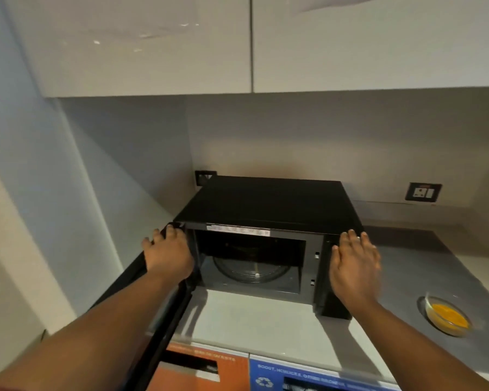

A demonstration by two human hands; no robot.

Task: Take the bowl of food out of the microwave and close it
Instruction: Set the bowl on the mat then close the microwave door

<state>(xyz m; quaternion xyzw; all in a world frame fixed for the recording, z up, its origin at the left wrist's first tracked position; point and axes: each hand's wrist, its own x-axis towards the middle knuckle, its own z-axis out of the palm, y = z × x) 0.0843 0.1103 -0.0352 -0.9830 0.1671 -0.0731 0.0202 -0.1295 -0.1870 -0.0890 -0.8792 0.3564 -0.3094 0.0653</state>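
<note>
A black microwave [266, 201] stands on the grey counter [266, 317] with its door [156, 306] swung wide open to the left. Inside I see only the glass turntable [251, 270]. My left hand [168, 255] grips the top edge of the open door. My right hand [355, 263] is flat, fingers spread, against the microwave's right front panel. A glass bowl [446, 316] of yellow-orange food sits on the counter to the right of the microwave, apart from both hands.
White wall cabinets [153, 43] hang overhead. Wall sockets [422, 192] sit behind and to the right of the microwave. Below the counter's front edge are an orange bin panel [206, 368] and a blue recycling panel [308, 376]. A wall closes the left side.
</note>
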